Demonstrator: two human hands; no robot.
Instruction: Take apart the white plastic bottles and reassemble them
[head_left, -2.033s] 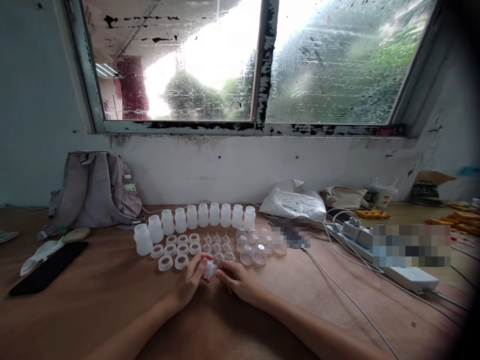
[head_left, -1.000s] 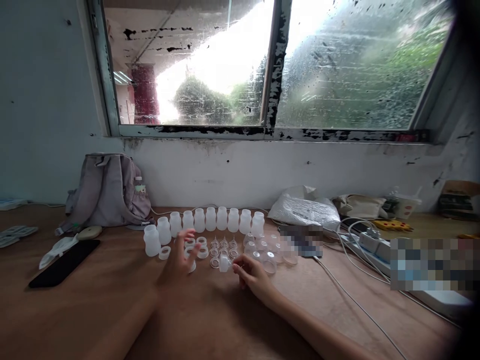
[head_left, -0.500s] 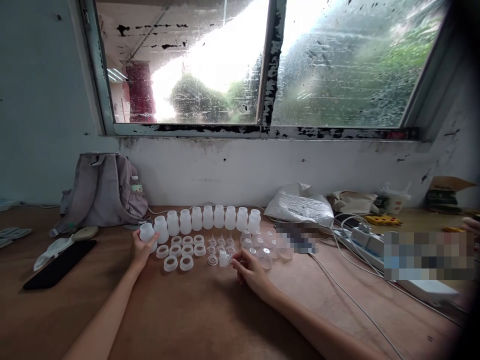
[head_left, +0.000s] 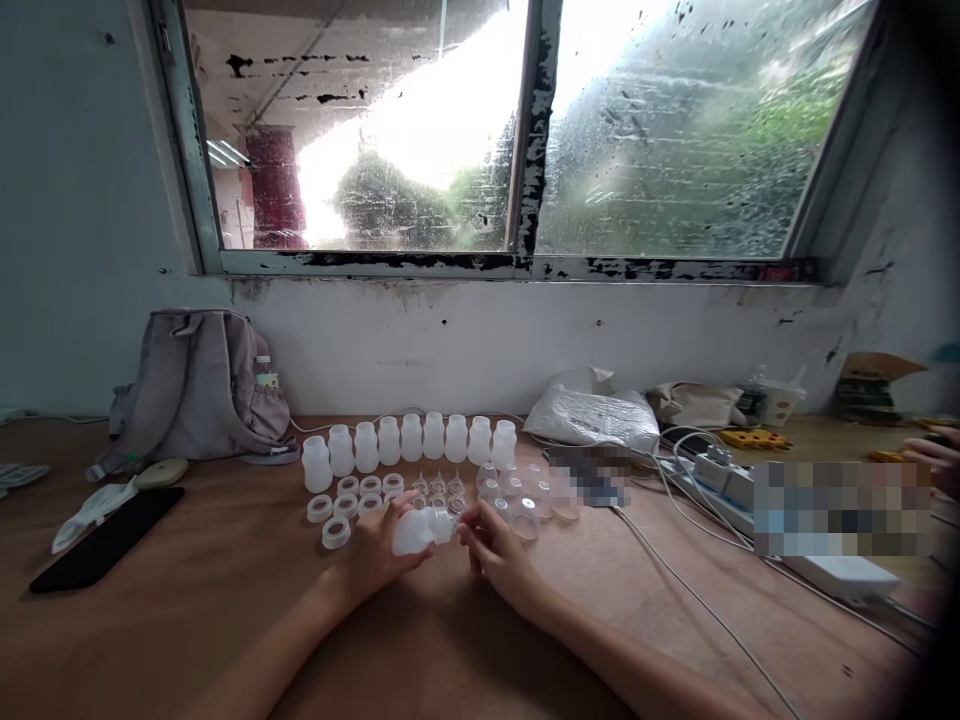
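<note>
A small white bottle, standing in the row half a second earlier, had been lifted and was gripped on its side by the left hand; a collar piece was pinched against its neck by the right hand; joining was judged under way above the table.

backpack left by wall | phone near it | power strip right

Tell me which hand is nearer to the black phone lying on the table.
Left. The left hand, holding a white bottle, sits to the right of the black phone across bare table; the right hand is farther right still, at the bottle's neck.
</note>
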